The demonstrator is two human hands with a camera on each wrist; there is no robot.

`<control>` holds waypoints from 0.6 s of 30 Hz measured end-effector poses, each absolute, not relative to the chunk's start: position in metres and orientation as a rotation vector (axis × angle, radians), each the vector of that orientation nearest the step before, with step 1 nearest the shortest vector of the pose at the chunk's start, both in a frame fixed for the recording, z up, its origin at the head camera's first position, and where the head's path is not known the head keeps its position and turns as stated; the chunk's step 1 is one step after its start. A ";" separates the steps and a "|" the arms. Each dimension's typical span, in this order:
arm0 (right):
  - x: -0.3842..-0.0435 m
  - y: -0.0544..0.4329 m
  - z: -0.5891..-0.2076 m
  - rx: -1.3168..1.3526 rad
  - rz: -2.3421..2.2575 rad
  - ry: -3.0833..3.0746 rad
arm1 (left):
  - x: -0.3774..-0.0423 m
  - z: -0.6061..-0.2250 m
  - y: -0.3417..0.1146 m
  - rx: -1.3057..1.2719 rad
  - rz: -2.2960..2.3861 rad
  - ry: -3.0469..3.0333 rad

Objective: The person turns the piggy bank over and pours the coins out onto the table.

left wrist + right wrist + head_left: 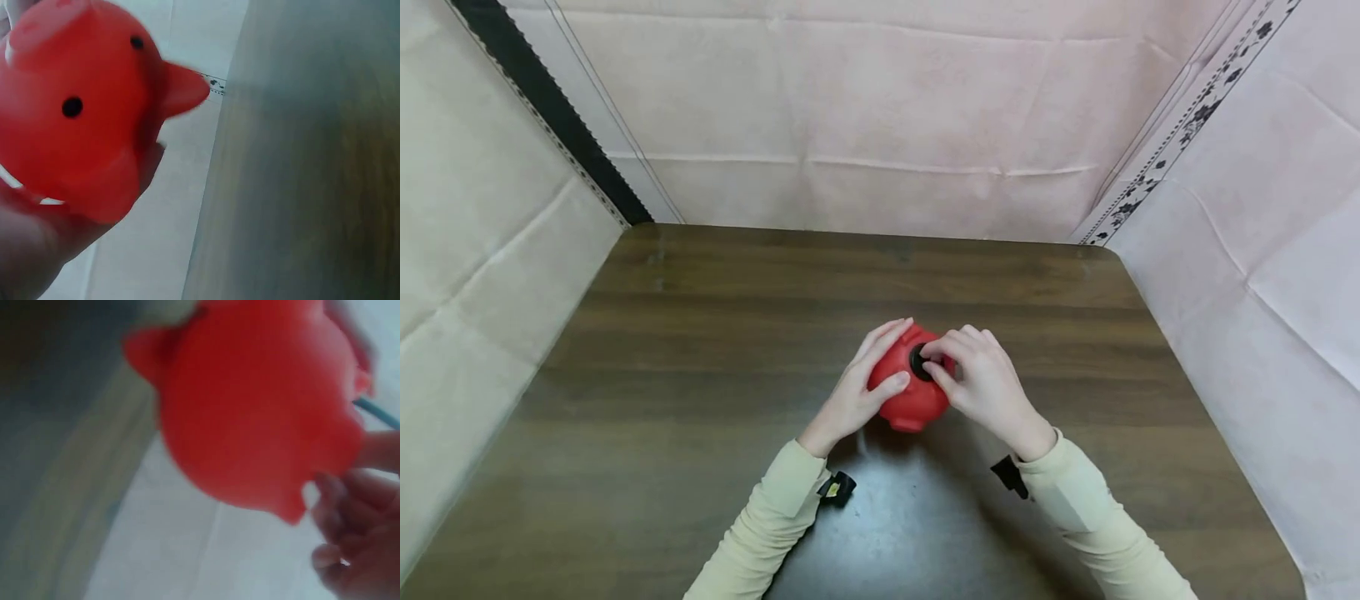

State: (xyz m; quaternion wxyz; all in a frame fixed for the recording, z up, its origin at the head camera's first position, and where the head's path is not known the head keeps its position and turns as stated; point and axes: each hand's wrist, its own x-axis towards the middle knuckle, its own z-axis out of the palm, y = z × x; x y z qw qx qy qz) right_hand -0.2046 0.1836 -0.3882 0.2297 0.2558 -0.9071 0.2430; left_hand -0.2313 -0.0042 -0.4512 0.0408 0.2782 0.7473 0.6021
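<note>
A red piggy bank (913,410) is held up over the table, its underside with a round black stopper (917,362) facing the head camera. My left hand (859,385) grips its left side, fingers over the far edge and thumb on the near underside. With thumb and index finger, my right hand (983,382) pinches the stopper at its right edge. In the left wrist view the pig's face (84,81) shows black eyes, a snout and pointed ears. The right wrist view has the blurred red body (250,412) beside my curled right fingers (350,512); the stopper is hidden there.
Below is a dark brown wooden table (685,400) with rounded far corners. Pale creased cloth (880,108) hangs behind it and along both sides, with a black strip at left and a floral border at right. Black straps sit at both wrists.
</note>
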 end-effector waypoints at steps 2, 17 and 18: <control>-0.203 0.183 -0.382 0.714 0.630 -2.555 | -0.233 -0.450 -0.004 0.833 1.813 2.213; -0.196 0.181 -0.376 0.940 0.567 -2.519 | -0.231 -0.451 -0.011 0.868 1.758 2.110; -0.195 0.182 -0.375 0.973 0.569 -2.515 | -0.231 -0.450 -0.012 0.883 1.754 2.086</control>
